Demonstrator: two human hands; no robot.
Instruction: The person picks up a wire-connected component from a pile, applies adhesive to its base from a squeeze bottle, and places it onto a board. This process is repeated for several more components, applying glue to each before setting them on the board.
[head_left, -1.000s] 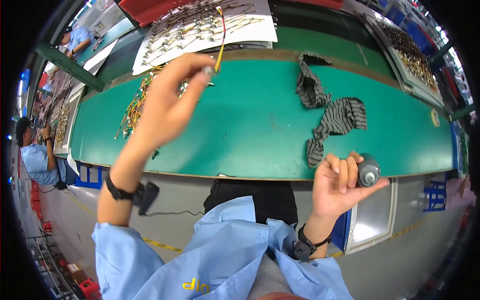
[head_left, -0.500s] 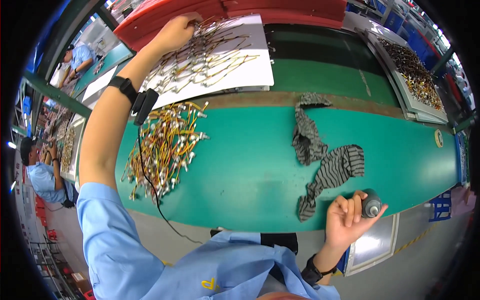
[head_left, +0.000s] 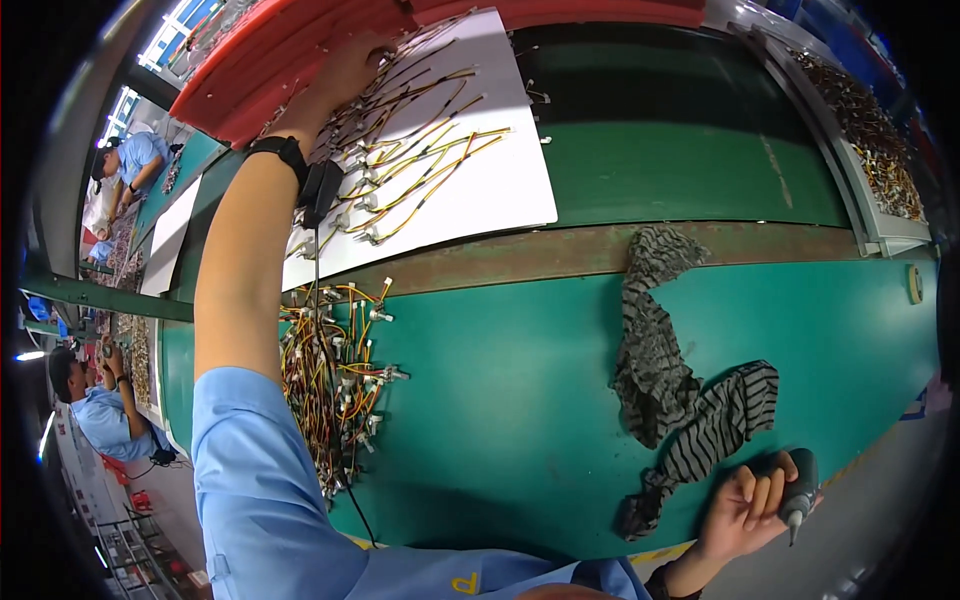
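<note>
My left hand (head_left: 352, 66) reaches over the far left part of a white board (head_left: 505, 190), close to its back edge. Its fingers are bent together beside the small connector ends there; what they pinch, if anything, is too small to make out. Short yellow, black and brown wire harnesses (head_left: 425, 165) with metal-coloured ends lie in rows on the board. At the lower right, my right hand (head_left: 745, 515) is wrapped round a dark squeeze bottle (head_left: 802, 485), its pale nozzle tilted downward. Beside that hand lies a crumpled grey-and-black striped cloth (head_left: 715, 425) on the green table.
A heap of wire harnesses (head_left: 325, 390) lies beneath my left arm, crossed by a black cable (head_left: 322, 345). Red padding or bins (head_left: 270, 75) line the back. A tray of harnesses (head_left: 865, 125) and a tape roll (head_left: 914, 284) are at right. Co-workers (head_left: 135, 165) sit at left.
The view has shifted, bringing the board closer. My left hand remains at the board's far edge. The bottle in my right hand has tipped, its nozzle now pointing downward.
</note>
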